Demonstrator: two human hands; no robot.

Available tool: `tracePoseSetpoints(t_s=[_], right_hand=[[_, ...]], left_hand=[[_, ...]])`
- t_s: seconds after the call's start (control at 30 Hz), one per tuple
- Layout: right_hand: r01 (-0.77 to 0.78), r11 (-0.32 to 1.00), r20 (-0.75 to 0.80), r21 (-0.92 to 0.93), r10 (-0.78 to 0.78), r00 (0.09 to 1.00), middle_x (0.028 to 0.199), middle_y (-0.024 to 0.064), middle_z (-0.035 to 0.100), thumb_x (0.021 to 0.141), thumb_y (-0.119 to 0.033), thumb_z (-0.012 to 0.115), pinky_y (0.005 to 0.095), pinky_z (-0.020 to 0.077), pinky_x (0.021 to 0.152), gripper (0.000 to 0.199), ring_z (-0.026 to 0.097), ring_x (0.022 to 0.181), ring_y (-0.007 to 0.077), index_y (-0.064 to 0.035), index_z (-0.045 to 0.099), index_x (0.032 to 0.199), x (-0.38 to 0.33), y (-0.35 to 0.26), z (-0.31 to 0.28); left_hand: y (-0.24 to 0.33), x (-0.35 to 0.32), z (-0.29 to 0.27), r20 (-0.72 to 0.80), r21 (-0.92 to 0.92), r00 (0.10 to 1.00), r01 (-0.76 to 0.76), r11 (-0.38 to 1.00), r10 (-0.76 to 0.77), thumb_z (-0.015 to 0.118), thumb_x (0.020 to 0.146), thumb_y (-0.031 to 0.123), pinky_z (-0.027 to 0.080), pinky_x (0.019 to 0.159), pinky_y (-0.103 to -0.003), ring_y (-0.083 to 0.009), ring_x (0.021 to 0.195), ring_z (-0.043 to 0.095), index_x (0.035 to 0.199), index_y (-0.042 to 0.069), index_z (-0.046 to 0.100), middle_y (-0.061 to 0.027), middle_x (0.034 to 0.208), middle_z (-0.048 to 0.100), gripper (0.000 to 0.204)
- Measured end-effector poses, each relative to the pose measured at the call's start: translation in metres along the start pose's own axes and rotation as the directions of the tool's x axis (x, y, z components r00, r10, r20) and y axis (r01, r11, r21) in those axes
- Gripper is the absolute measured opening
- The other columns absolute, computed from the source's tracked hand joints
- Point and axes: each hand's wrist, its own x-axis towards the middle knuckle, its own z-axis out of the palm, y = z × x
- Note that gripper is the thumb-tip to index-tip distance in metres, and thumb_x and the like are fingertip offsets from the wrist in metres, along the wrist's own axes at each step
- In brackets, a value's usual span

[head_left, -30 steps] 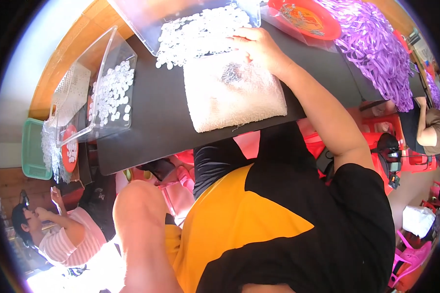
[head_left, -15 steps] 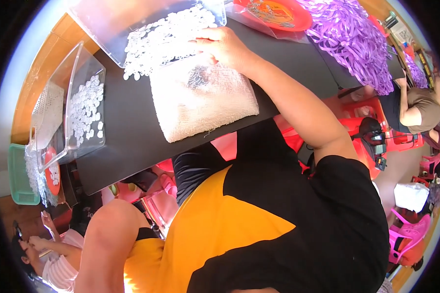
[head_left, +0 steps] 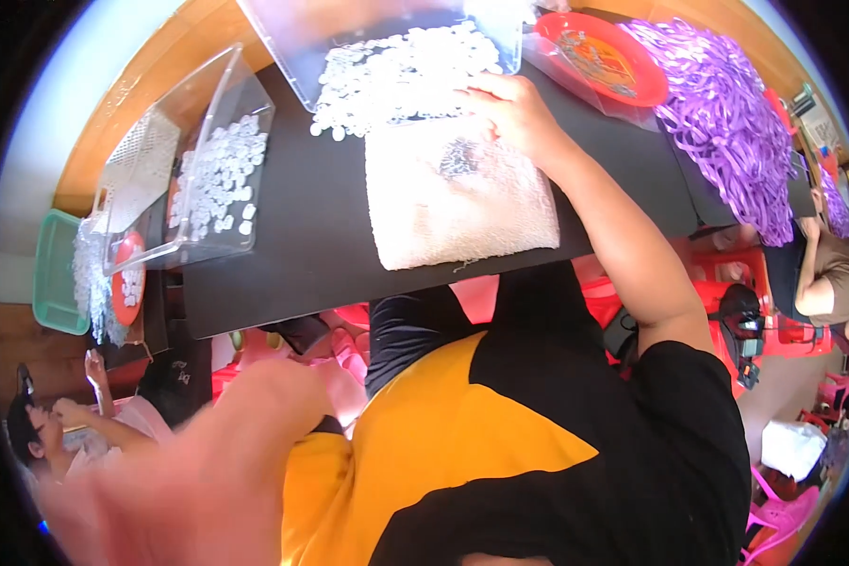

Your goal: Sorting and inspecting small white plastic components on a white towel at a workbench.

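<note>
My right hand (head_left: 517,111) reaches over the front edge of a clear plastic bin (head_left: 288,52), its fingers stretched and a little apart. The fingertips are at a heap of small white, roundish pieces (head_left: 387,80) spilling at the bin's mouth; glare hides fine detail, and no held piece shows. Just in front lies a folded pale towel (head_left: 462,222) with a small pile of thin dark metal bits (head_left: 459,158) on it. My left arm is bent back toward me; the left hand (head_left: 141,500) is a close smear at the lower left, its fingers unreadable.
On the dark table (head_left: 321,208), another clear bin (head_left: 259,141) with white pieces stands left. A red-orange plate (head_left: 646,90) of metal bits and purple ribbons (head_left: 726,123) lie right. A green basket (head_left: 61,274) is far left. One person (head_left: 113,424) sits left, another (head_left: 825,274) right.
The view has shifted, so the table and everything on it sits further right. My left arm has moved and its lower part is now blurred. My right hand stays at the white pieces.
</note>
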Motion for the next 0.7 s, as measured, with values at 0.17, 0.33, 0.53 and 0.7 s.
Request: tracePoseSetpoints(t_s=[0.17, 0.33, 0.53, 0.7], right_hand=[[-0.083, 0.996, 0.018, 0.034, 0.082, 0.996, 0.063, 0.0014, 0.052, 0.092, -0.017, 0.061, 0.0239, 0.0370, 0.047, 0.021, 0.046, 0.051, 0.0069, 0.0035, 0.065, 0.092, 0.001, 0.008, -0.003], [-0.114, 0.989, 0.018, -0.089, 0.116, 0.993, 0.055, -0.0020, 0.045, 0.093, -0.021, 0.061, 0.0246, 0.0355, 0.048, 0.025, 0.044, 0.049, 0.0072, -0.0017, 0.059, 0.076, 0.001, -0.009, 0.005], [-0.073, 0.994, 0.033, -0.085, 0.076, 0.997, 0.055, -0.0024, 0.043, 0.092, -0.023, 0.062, 0.0246, 0.0356, 0.048, 0.030, 0.043, 0.049, 0.0072, -0.0035, 0.054, 0.071, 0.002, -0.005, 0.001], [-0.090, 0.994, 0.026, -0.063, 0.092, 0.995, 0.055, -0.0026, 0.042, 0.093, -0.022, 0.062, 0.0246, 0.0358, 0.048, 0.031, 0.041, 0.050, 0.0069, -0.0039, 0.052, 0.069, 0.001, -0.009, 0.003]], left_hand=[[-0.113, -0.075, 0.117, -0.299, 0.415, 0.762, 0.646, 0.640, -0.575, 0.060, 0.074, 0.005, 0.047, 0.058, -0.026, -0.0185, 0.062, 0.059, 0.072, 0.001, 0.067, -0.0107, 0.075, 0.065, 0.008], [-0.179, -0.170, 0.153, 0.114, 0.486, 0.286, 0.819, 0.304, -0.952, 0.069, 0.076, 0.006, 0.045, 0.057, -0.026, -0.0107, 0.060, 0.056, 0.082, 0.002, 0.072, -0.0056, 0.067, 0.065, 0.007], [-0.189, -0.203, 0.171, 0.269, 0.857, 0.179, 0.404, 0.320, -0.947, 0.074, 0.074, 0.025, 0.053, 0.079, -0.043, -0.0349, 0.091, 0.065, 0.096, 0.003, 0.066, -0.0167, 0.098, 0.065, 0.032], [-0.199, -0.213, 0.170, 0.270, 0.868, 0.209, 0.369, 0.332, -0.940, 0.073, 0.076, 0.025, 0.051, 0.079, -0.045, -0.0366, 0.090, 0.064, 0.094, 0.004, 0.067, -0.0174, 0.097, 0.065, 0.029]])
